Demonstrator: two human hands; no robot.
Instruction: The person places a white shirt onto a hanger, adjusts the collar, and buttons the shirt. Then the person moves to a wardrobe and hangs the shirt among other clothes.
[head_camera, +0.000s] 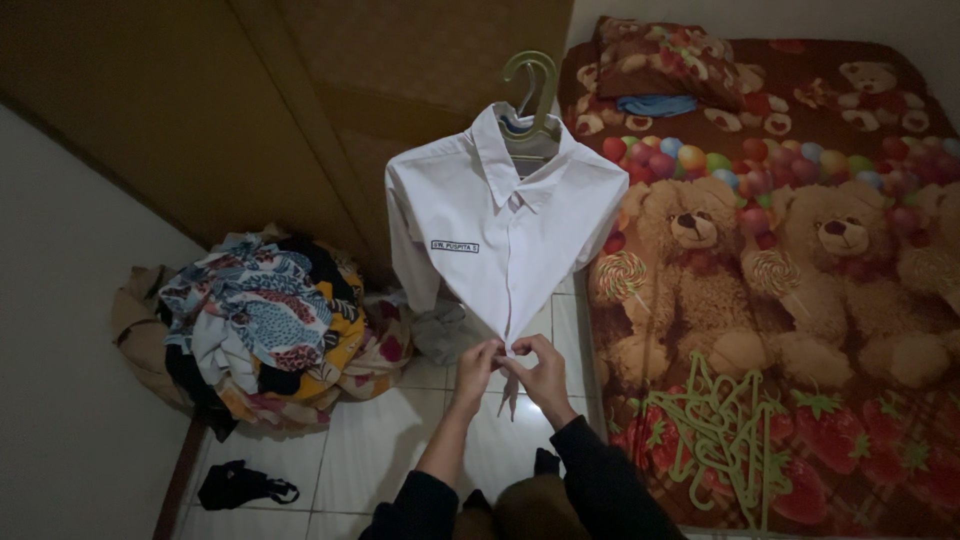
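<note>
Both hands, left hand (478, 368) and right hand (543, 372), pinch together on the lower front edges of a white shirt (505, 225) hanging above them from a green hanger (533, 92). Left of the fingers lies a clothes pile (265, 330); right, a teddy-bear blanket (800, 280) bearing loose green hangers (720, 440).

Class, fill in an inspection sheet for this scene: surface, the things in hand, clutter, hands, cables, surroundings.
Surface: white tiled floor.
Things in hand: white shirt on a green hanger, hung on a wooden wardrobe.
Clutter: pile of patterned clothes; dark item on the floor; loose green hangers on the mattress.
Hands: left hand and right hand both pinch the shirt's lower front edge.
Cables: nothing seen.
Surroundings: teddy-bear mattress, pillow, white wall.
</note>
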